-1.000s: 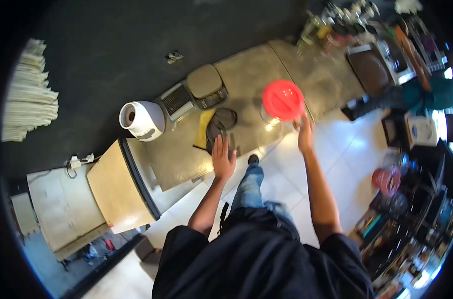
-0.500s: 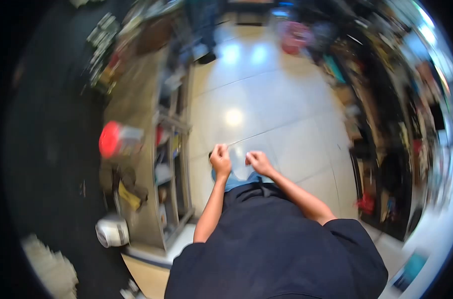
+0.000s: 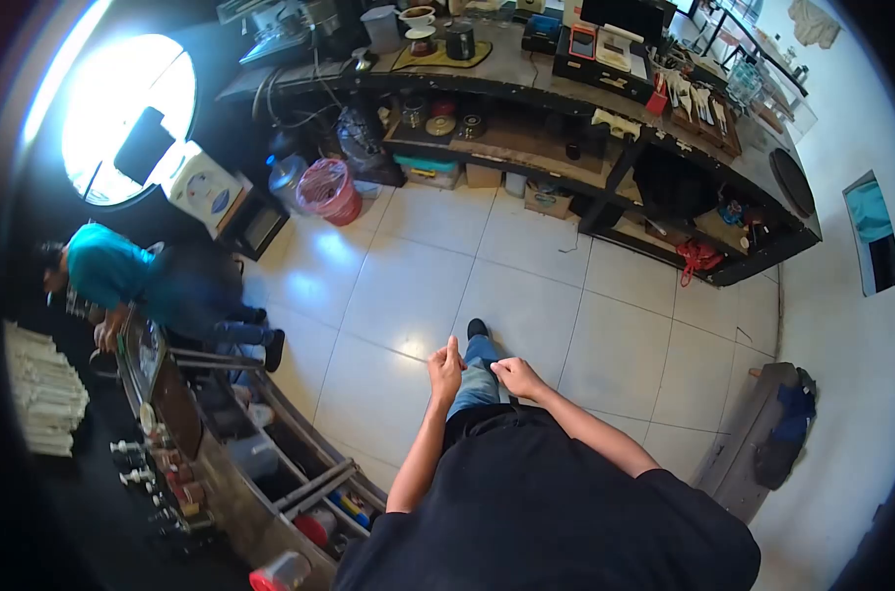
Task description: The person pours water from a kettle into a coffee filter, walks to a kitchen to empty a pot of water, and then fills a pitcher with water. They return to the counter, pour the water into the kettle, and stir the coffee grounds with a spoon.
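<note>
In front of my body, over the jeans, my left hand (image 3: 446,370) is loosely closed, with one finger or thumb pointing up. Just to its right, my right hand (image 3: 516,377) is curled with the fingertips toward the left hand. A gap separates the two, and no object shows in either. Below them are my jeans (image 3: 478,380) and one dark shoe (image 3: 478,327) on the tiled floor (image 3: 418,281).
A long counter (image 3: 526,77) with shelves curves across the back. A co-worker in a teal shirt (image 3: 109,266) leans over the left counter (image 3: 221,478). A pink basket (image 3: 331,194) stands at the back left, a grey bench (image 3: 753,443) at the right.
The view has swung to the right, bringing the long counter and grey bench into sight. The red-lidded jar now lies at the bottom edge. Both hands stay raised before my body, slightly lower in the picture.
</note>
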`<act>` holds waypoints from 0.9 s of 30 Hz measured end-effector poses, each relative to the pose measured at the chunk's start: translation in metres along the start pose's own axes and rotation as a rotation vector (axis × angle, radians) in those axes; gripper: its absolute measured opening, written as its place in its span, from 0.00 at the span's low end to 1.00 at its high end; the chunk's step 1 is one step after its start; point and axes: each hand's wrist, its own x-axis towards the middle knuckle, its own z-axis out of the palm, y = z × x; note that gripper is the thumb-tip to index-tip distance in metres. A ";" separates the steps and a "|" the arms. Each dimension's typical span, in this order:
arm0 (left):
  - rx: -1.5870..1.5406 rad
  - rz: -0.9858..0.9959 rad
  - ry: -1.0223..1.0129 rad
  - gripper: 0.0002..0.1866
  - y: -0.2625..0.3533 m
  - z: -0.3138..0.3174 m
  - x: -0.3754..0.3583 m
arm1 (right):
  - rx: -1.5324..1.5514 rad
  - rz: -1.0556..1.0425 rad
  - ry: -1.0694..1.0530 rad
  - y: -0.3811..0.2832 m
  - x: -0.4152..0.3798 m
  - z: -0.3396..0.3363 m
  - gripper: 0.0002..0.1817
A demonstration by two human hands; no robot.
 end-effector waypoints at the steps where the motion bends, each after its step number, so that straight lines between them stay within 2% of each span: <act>1: -0.052 -0.051 -0.028 0.29 0.002 0.006 0.017 | -0.002 -0.001 0.014 0.006 0.020 -0.005 0.24; 2: -0.035 -0.074 -0.076 0.19 0.000 0.010 0.035 | 0.028 -0.023 0.083 0.013 0.041 -0.011 0.20; 3: -0.044 -0.077 -0.078 0.19 0.008 0.019 0.057 | 0.055 -0.040 0.145 0.015 0.063 -0.021 0.17; 4: -0.137 -0.042 0.022 0.14 0.014 0.025 0.074 | 0.216 -0.011 0.070 0.017 0.084 -0.030 0.10; 5: -0.230 -0.010 0.126 0.13 0.022 0.031 0.094 | 0.208 0.007 0.060 0.019 0.102 -0.043 0.10; 7: -0.211 -0.049 0.110 0.17 0.037 0.027 0.144 | 0.242 0.105 0.006 -0.006 0.133 -0.071 0.07; 11: -0.165 -0.037 0.053 0.12 0.095 0.031 0.243 | 0.189 0.114 0.056 -0.023 0.218 -0.128 0.15; 12: -0.168 0.003 0.008 0.11 0.115 0.034 0.262 | 0.252 0.088 0.145 -0.045 0.234 -0.142 0.18; 13: -0.166 0.047 -0.038 0.11 0.135 0.036 0.279 | 0.267 0.085 0.149 -0.063 0.248 -0.154 0.18; 14: -0.191 0.065 -0.072 0.10 0.155 0.042 0.299 | 0.370 0.072 0.243 -0.081 0.271 -0.169 0.18; 15: -0.192 0.084 -0.122 0.10 0.172 0.046 0.316 | 0.468 0.049 0.335 -0.100 0.295 -0.184 0.17; 18: -0.139 0.097 -0.233 0.11 0.211 0.058 0.365 | 0.520 -0.066 0.415 -0.147 0.360 -0.221 0.13; 22: -0.139 0.126 -0.295 0.12 0.243 0.079 0.432 | 0.494 -0.240 0.405 -0.187 0.473 -0.270 0.08; 24: -0.125 0.109 -0.303 0.12 0.248 0.080 0.463 | 0.417 -0.338 0.550 -0.209 0.535 -0.291 0.08; 25: -0.126 0.114 -0.296 0.12 0.250 0.079 0.475 | 0.416 -0.344 0.543 -0.215 0.565 -0.299 0.08; 27: -0.080 0.080 -0.271 0.13 0.262 0.082 0.503 | 0.361 -0.429 0.753 -0.240 0.620 -0.318 0.11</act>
